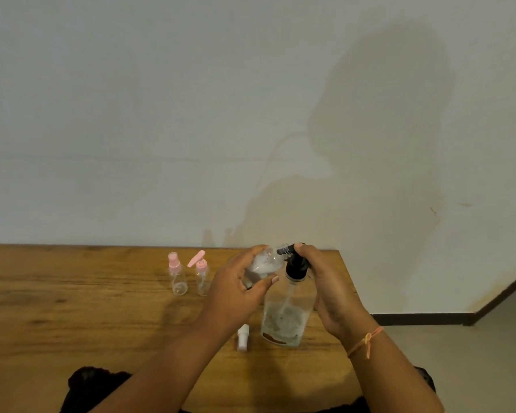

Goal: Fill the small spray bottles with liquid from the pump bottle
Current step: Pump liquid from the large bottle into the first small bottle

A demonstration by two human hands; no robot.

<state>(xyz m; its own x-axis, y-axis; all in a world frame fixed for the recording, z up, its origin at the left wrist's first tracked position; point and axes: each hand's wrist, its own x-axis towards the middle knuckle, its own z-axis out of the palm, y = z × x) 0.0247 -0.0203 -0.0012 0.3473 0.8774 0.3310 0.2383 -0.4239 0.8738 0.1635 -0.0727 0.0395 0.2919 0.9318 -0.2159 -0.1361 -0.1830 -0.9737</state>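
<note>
Small spray bottle (264,263), gripped tilted by the left hand (239,293), points its mouth right at the spout (283,251); the right hand (325,281) clasps the pump bottle (286,317) head

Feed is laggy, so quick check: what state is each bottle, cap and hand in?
pump bottle: upright, partly full
small bottle: uncapped, tilted at spout, foamy
white cap: lying on table
pink-capped bottles: upright, capped, look empty
left hand: holds small bottle
right hand: grips pump head
</note>
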